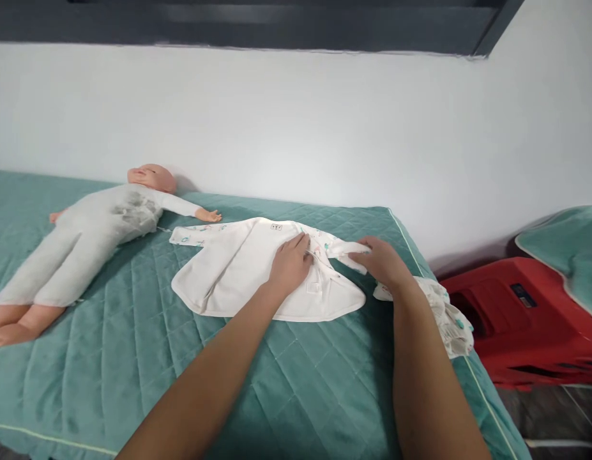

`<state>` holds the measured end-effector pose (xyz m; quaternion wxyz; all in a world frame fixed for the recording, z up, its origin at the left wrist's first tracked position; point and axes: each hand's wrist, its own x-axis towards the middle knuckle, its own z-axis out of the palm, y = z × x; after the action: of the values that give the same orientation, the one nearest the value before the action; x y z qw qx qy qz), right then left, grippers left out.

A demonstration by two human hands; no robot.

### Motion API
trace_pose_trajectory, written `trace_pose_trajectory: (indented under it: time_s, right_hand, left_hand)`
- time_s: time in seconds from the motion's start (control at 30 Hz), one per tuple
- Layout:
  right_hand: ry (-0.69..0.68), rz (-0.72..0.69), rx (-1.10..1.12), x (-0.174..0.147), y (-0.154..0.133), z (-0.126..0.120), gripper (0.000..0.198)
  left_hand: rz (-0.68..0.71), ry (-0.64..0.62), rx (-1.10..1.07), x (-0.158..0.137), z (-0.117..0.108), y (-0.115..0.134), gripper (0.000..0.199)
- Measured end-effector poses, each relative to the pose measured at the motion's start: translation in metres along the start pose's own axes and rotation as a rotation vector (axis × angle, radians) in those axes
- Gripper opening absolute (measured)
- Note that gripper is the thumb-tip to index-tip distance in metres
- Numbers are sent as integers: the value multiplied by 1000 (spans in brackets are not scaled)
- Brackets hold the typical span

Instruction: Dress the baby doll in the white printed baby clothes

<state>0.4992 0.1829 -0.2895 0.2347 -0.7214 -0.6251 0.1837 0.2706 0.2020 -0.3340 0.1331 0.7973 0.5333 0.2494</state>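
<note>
A white long-sleeved baby shirt (242, 271) with a small coloured print on its sleeves lies spread out and opened at the front. My left hand (290, 263) rests on it near the collar, fingers stretched out and pressing on the cloth. At the cuff of the right-side sleeve, my right hand (379, 259) is closed on the fabric; its fingertips are partly hidden. Left of the shirt, a baby doll (99, 217) in a white cloth body lies on its back, one arm reaching toward the other sleeve.
A green quilted cover (296, 383) lies under everything. Bunched white printed cloth (451, 322) sits at its right edge, partly behind my right forearm. Beyond that edge stand a red plastic stool (530, 319) and a green cushion (568, 255). A white wall (286, 128) rises behind.
</note>
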Motion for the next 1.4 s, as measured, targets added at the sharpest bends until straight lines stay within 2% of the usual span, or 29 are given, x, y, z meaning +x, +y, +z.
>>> trace_pose_trajectory:
  time_s: [0.07,0.13,0.23,0.3,0.37,0.43,0.5,0.57,0.67,0.73,0.83,0.9,0.97,1.07,1.13,1.2,1.3,1.4]
  right_hand:
    - [211,-90,3,2,3,1,20]
    - [399,-145,-7,5,5,3,27]
    - [478,-78,3,10,8,6,30]
    - [440,65,40,14,10,10,27]
    - [366,209,48,17,12,13,33]
    - [284,285,-15,19,12,16,44]
    - [226,299,-90,20,12,18,47]
    - [230,273,-105,20,13,20,43]
    - [348,218,-69,21,18,19,36]
    - [404,226,-77,20,21,18,36]
    - [417,215,-134,19,20,18,39]
    - [451,103,-122,19,14,22,38]
    - [453,-70,-35,19,3,29,34]
    - [302,-260,68,18,-16,47,26]
    - [150,-295,36,18,-25,57,19]
    - [46,-269,-3,16,-29,61,12]
    - [36,-196,73,10,-33,55,15]
    - [4,-254,257,-1,-44,51,23]
  left_hand:
    - [13,38,-41,1,4,-3,52]
    - [13,78,-76,-1,5,-7,49]
    - [-46,137,-70,-5,3,-11,43]
    - [-72,155,-38,-5,2,-13,41]
    - [-66,157,-18,-6,2,-14,41]
    - [-51,159,-13,-6,2,-14,41]
    - [-43,158,-20,-7,1,-14,41]
    - [-43,150,-36,-7,-1,-14,41]
    - [-45,136,-70,-7,-2,-16,39]
    - [-43,134,-89,-6,-2,-18,38]
    - [-29,132,-108,-5,-1,-20,37]
    - [-31,140,-98,-4,0,-19,37]
    - [-51,151,-61,-2,0,-17,36]
    - [-85,165,-39,1,-2,-15,27]
    - [-111,215,-115,2,-6,-14,22]
    - [-167,294,-261,3,-10,-14,21]
    - [-284,341,-555,3,-14,-14,21]
    - [-266,307,-810,4,-14,-12,22]
